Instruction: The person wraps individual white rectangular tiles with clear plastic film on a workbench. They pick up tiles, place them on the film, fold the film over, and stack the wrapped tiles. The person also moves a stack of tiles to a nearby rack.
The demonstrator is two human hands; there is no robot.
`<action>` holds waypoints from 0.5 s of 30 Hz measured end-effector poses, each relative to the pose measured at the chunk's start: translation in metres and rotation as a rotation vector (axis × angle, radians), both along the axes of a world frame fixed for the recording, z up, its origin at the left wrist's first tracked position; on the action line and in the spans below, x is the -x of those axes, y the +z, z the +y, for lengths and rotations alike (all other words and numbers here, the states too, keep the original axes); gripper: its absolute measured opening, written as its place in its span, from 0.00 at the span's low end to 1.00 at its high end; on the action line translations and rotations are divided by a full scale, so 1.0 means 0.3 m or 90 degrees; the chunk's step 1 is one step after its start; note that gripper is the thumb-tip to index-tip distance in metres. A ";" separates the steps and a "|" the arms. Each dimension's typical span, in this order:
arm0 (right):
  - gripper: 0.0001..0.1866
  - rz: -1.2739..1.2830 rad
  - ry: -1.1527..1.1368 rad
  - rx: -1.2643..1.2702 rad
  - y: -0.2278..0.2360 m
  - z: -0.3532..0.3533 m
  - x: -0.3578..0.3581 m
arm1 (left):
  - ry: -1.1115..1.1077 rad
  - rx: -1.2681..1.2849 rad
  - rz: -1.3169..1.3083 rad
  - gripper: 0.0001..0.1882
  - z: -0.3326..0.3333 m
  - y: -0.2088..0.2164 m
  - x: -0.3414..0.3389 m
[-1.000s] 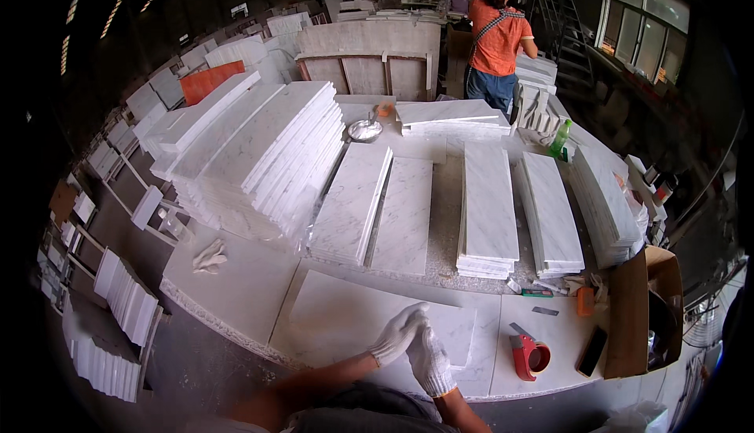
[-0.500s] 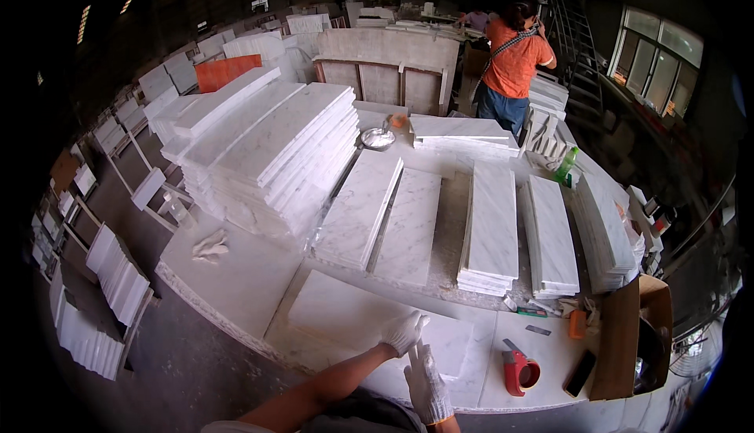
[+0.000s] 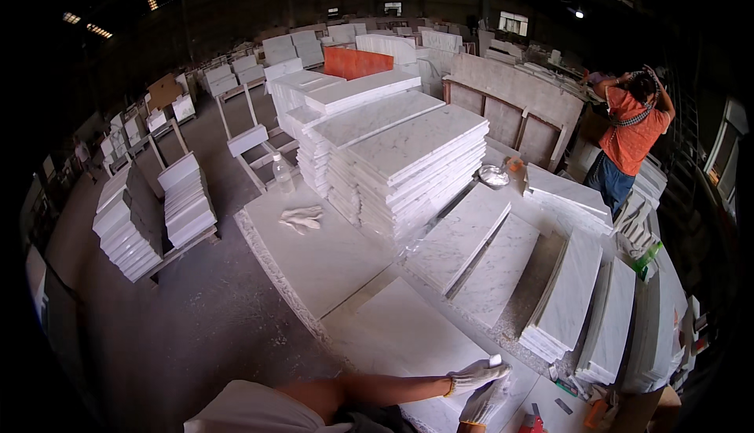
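Note:
My left hand (image 3: 473, 379), in a white knit glove, reaches over the pale marble slab (image 3: 408, 327) on the near side of the bench. A small bright white piece (image 3: 495, 360) shows at its fingertips; I cannot make out what it is. Those fingers look closed together. Just below, my right hand (image 3: 486, 403), gloved the same way, points up with its fingers stretched out, close against the left. Part of the right hand is hidden by the left, so whether they touch is unclear.
A tall stack of marble slabs (image 3: 424, 138) stands behind. Loose gloves (image 3: 301, 218) and a clear bottle (image 3: 282, 173) lie to its left. Slab piles (image 3: 567, 299) line the right, near a red tape dispenser (image 3: 532, 421) and cardboard box (image 3: 658, 412). A person in orange (image 3: 631, 130) stands beyond.
My view has swung left, so the bench and stacks appear further right. Both hands remain close together over the slab. The person beyond has raised their arms towards their head.

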State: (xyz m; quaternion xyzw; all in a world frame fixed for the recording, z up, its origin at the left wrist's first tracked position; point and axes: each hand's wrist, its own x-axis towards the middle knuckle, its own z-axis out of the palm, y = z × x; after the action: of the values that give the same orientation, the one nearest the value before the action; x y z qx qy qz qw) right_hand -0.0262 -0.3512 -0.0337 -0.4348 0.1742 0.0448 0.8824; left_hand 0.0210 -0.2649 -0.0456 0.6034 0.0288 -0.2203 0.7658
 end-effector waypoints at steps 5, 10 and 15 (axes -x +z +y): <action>0.22 -0.038 0.101 0.041 0.090 0.108 -0.014 | 0.113 -0.373 -0.065 0.22 0.070 0.026 -0.186; 0.23 -0.048 0.216 0.134 0.198 0.149 0.103 | 0.213 -0.539 -0.115 0.22 0.079 -0.137 -0.169; 0.23 -0.130 0.373 0.297 0.272 0.084 0.270 | 0.343 -0.596 -0.202 0.17 0.177 -0.251 -0.170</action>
State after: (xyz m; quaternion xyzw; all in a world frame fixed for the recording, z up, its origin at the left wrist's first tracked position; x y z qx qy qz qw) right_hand -0.1072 -0.3259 0.0478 -0.6572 -0.0410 0.2109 0.7225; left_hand 0.0719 -0.2118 -0.1208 0.8761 0.1610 0.1132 0.4402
